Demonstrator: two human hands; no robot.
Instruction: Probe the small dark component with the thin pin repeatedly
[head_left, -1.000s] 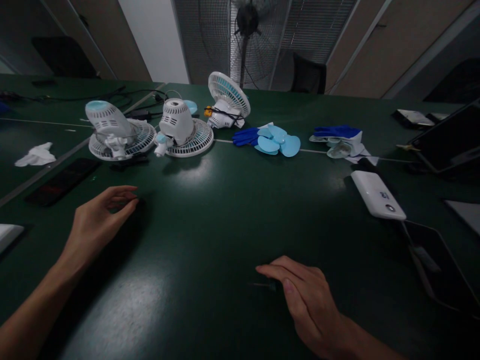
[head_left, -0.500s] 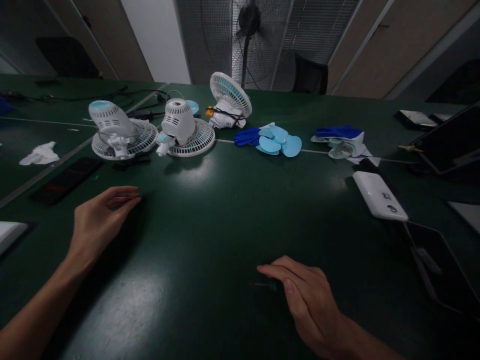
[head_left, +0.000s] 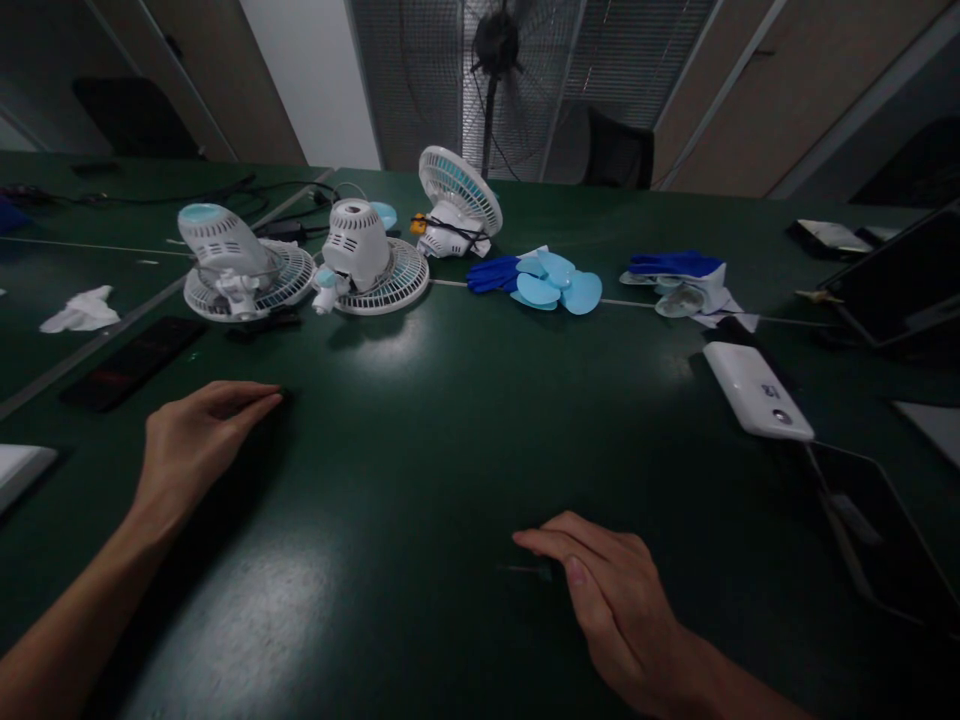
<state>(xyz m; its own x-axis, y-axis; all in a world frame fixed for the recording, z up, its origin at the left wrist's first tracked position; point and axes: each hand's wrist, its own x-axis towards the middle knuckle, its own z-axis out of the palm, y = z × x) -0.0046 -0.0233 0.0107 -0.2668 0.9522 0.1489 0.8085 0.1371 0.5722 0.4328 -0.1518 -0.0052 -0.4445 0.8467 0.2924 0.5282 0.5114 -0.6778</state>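
My left hand (head_left: 196, 437) lies on the dark green table (head_left: 420, 450) with its fingers stretched forward and nothing in it. My right hand (head_left: 611, 590) rests flat on the table near the front, fingers together and pointing left, over a small dark thing that I cannot make out. Beyond my left hand two small white fans (head_left: 238, 262) (head_left: 367, 260) lie face down, and a third white fan (head_left: 459, 205) stands tilted behind them. Light blue fan blades (head_left: 556, 283) lie on a blue glove (head_left: 491, 273) in the middle.
A white power bank (head_left: 756, 390) and dark tablets (head_left: 877, 530) lie at the right. A second blue glove with clear parts (head_left: 679, 275) sits at the back right. A black phone (head_left: 131, 362) and white cloth (head_left: 81, 310) lie at the left. A tall floor fan (head_left: 495, 60) stands behind the table.
My left hand has lowered and flattened onto the table, its curled fingers now stretched out. My right hand has not moved.
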